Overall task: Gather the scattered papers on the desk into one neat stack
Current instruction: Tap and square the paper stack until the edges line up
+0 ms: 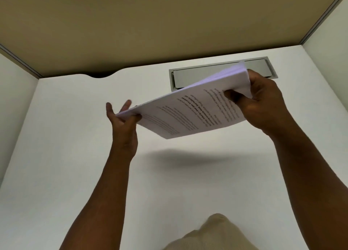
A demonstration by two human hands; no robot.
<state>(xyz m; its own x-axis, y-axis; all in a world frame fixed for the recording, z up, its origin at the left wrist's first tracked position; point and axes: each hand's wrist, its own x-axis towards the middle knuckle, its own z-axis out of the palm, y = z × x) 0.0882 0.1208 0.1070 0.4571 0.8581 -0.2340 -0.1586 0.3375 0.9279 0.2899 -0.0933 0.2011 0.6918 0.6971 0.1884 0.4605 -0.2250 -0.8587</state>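
A white tabletop (71, 155) fills the view, closed in by a tan partition (150, 24) at the far side and pale side panels at left and right, with a dark curved notch (101, 75) cut into the far edge towards the left. Left of centre, the left hand (123, 125) is raised, its fingers fairly straight and spread behind the low left corner of the paper stack (190, 110), the thumb on the printed face, so its grip looks like a light steadying one rather than a clamp. The stack hangs in the air above the middle of the tabletop, well clear of it, tilted so that its left corner is low and its right end high; a soft shadow (188, 160) lies below it. One stack is in view, of many sheets that cannot be counted, and no loose sheet shows on the surface. Behind its right end a grey cable hatch (207, 70) is set into the far part of the tabletop. At right, the right hand (263, 103) pinches the high end firmly, thumb on the printed side and fingers curled round the back. The sheets look light, limp and slippery against one another, apt to fan or sag, so a hold at two opposite ends seems wise. Two hands, one hatch, one notch. At the near edge a beige clothed knee (212, 234) shows.
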